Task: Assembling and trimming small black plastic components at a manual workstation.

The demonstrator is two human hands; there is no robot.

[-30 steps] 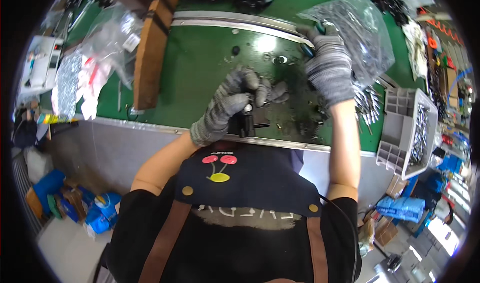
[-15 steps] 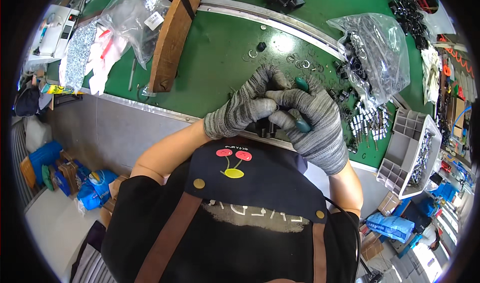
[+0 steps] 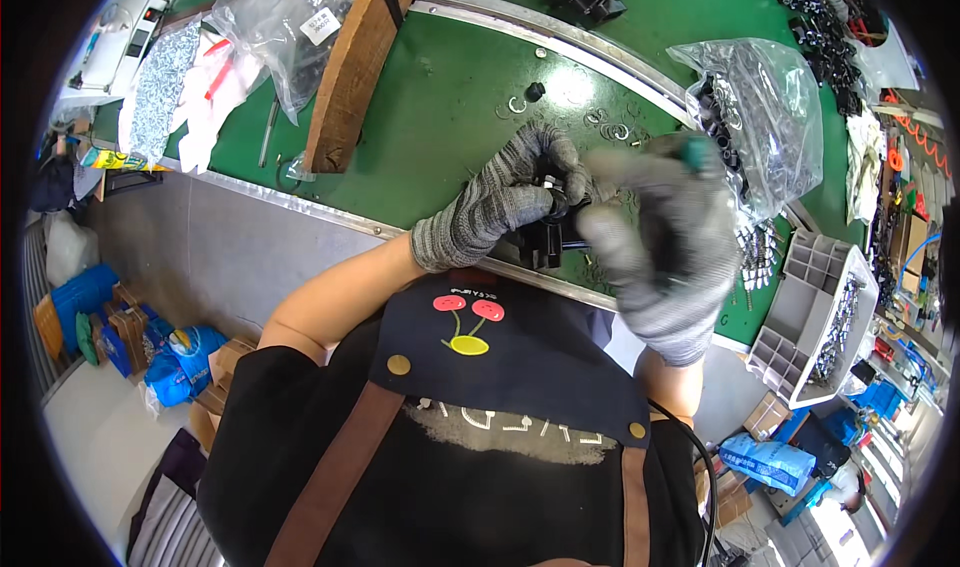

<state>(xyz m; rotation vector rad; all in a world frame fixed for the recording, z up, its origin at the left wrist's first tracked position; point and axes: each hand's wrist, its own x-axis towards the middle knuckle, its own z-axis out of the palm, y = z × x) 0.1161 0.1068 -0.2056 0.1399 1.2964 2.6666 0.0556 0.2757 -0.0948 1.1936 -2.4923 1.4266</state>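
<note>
My left hand (image 3: 495,207), in a grey striped knit glove, is closed around a black part (image 3: 543,243) at the bench's near edge. A small light-coloured piece shows at the top of the part, between thumb and fingers. To its right, my gloved right hand (image 3: 680,257) is smeared by motion and apart from the part. It holds a green-handled tool (image 3: 697,152), apparently pliers; only a blurred bit of the green grip shows, the rest being hidden by the hand. Beyond the hands, several thin metal rings (image 3: 610,129) lie on the green bench (image 3: 430,97).
A curved wooden piece (image 3: 350,77) stands left. A clear bag of black parts (image 3: 765,117) lies right, with small metal-and-black parts (image 3: 760,252) below it. A grey divided tray (image 3: 805,317) sits at the right edge. A metal strip (image 3: 560,52) crosses the bench.
My right hand has swung right and away from my left hand, taking the green-handled pliers with it. More of the black part now shows below my left hand.
</note>
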